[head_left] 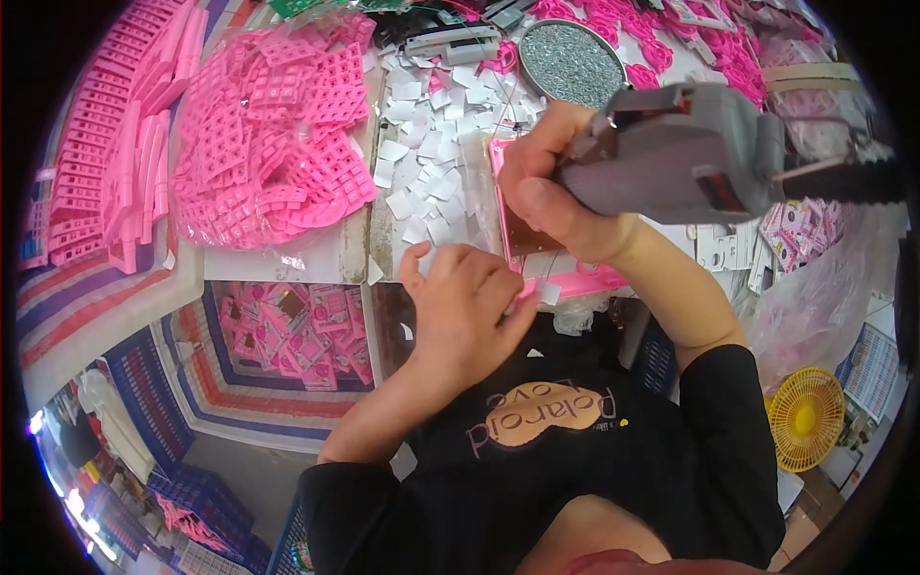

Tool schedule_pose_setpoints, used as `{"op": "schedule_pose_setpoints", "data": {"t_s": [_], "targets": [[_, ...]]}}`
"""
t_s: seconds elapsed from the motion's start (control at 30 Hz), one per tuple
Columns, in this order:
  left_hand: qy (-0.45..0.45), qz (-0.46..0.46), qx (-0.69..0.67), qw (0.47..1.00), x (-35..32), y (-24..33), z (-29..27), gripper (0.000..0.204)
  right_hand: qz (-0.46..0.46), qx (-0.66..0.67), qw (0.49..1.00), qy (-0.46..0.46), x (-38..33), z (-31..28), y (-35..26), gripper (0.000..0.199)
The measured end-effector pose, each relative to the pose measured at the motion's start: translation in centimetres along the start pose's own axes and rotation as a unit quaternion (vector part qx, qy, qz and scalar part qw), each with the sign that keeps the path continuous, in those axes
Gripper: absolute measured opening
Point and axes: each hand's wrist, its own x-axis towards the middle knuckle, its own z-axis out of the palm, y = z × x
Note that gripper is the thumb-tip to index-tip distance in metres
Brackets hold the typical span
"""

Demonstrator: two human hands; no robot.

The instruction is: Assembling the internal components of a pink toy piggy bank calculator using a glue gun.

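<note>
My right hand point(556, 196) grips a grey powered hand tool point(685, 153) whose tip points down at a flat pink-rimmed plate point(517, 244) on the bench. My left hand point(465, 311) rests with fingers together at the near edge of that plate, its fingertips touching the pink edge. Small white paper squares point(426, 144) lie scattered just beyond the plate.
A clear bag of pink plastic grid parts point(273, 134) lies to the left, with stacked pink strips point(120, 134) further left. A round tray of small metal screws point(572, 62) sits at the back. A bin of pink packaged items point(297, 335) is below the bench. A yellow fan point(807, 417) stands at lower right.
</note>
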Motion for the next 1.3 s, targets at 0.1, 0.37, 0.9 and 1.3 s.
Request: {"op": "schedule_pose_setpoints", "data": {"t_s": [0.1,0.37,0.9,1.3], "targets": [[-0.037,0.014,0.02,0.999,0.5,1.4,0.6,0.023,0.062,0.067,0.996,-0.017,0.8,-0.2,-1.4,0.024],[-0.109,0.011,0.08,0.991,1.7,2.1,1.0,0.019,0.035,0.041,0.998,0.041,-0.5,-3.0,-4.1,0.054],[-0.214,-0.382,-0.403,0.804,3.5,0.7,-0.5,0.019,0.304,-0.081,0.949,-0.003,-8.4,-2.9,-2.7,0.014],[-0.224,-0.238,-0.249,0.911,3.7,0.6,0.0,0.01,0.147,-0.206,0.963,-0.096,-7.5,-4.2,-1.3,0.009]]}}
